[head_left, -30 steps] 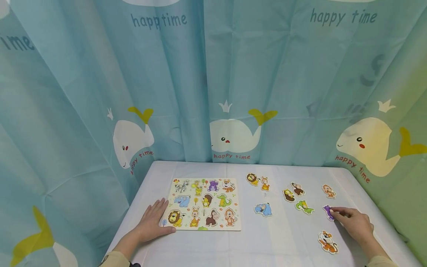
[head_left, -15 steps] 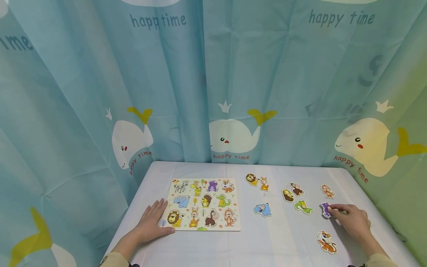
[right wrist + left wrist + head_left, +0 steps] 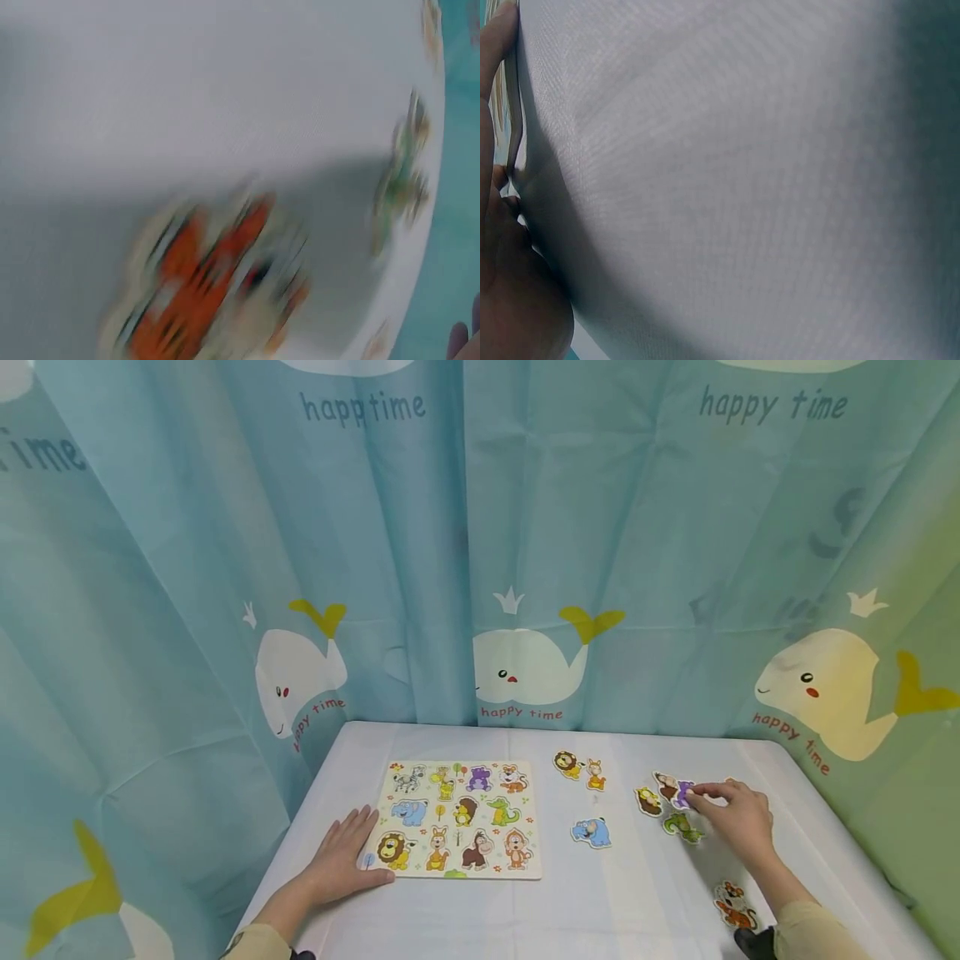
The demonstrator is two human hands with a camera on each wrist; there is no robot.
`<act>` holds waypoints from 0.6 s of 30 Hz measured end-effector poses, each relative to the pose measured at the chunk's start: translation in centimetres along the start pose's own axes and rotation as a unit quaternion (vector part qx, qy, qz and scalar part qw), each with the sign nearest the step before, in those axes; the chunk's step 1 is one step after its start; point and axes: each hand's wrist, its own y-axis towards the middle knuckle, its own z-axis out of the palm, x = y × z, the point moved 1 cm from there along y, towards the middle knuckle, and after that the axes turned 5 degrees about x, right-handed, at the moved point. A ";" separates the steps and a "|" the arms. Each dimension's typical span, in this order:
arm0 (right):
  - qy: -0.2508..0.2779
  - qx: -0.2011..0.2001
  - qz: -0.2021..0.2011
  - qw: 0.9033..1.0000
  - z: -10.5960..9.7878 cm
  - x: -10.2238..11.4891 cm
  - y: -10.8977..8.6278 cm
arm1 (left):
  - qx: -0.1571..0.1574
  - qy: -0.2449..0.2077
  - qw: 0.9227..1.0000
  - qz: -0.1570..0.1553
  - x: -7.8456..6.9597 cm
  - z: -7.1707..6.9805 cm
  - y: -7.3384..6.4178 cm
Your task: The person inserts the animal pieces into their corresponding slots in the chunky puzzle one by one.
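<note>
With thumb and fingers, my right hand [image 3: 738,817] pinches a purple hippo puzzle piece [image 3: 684,794] in the head view. This piece overlaps the gorilla piece [image 3: 663,783] from my viewpoint; whether they touch I cannot tell. Close by lie a hedgehog piece [image 3: 648,802] and a crocodile piece [image 3: 682,828]. My left hand [image 3: 336,864] rests with spread fingers on the left edge of the animal puzzle board [image 3: 536,860]. Only part of that hand [image 3: 517,300] shows in the left wrist view. A blurred tiger piece [image 3: 195,292] fills the lower right wrist view.
Lion [image 3: 567,765], kangaroo [image 3: 595,774] and elephant [image 3: 592,832] pieces lie right of the board on the white table [image 3: 600,910]. Below my right forearm is the tiger piece [image 3: 733,906]. A whale-printed curtain [image 3: 420,543] hangs behind the table's far edge.
My right hand has lifted the purple hippo piece and carried it left and farther back, towards the gorilla piece. The left hand stays on the board.
</note>
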 end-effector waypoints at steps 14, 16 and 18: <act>0.037 0.037 -0.028 0.998 6.1 8.7 2.5 | 0.001 0.004 1.000 -0.002 0.3 0.2 0.1; 0.042 0.040 -0.033 0.998 6.9 9.7 2.8 | 0.001 0.003 1.000 -0.003 0.3 0.2 0.1; 0.045 0.043 -0.039 0.997 7.8 10.6 3.2 | 0.002 0.002 1.000 -0.003 0.2 0.2 0.0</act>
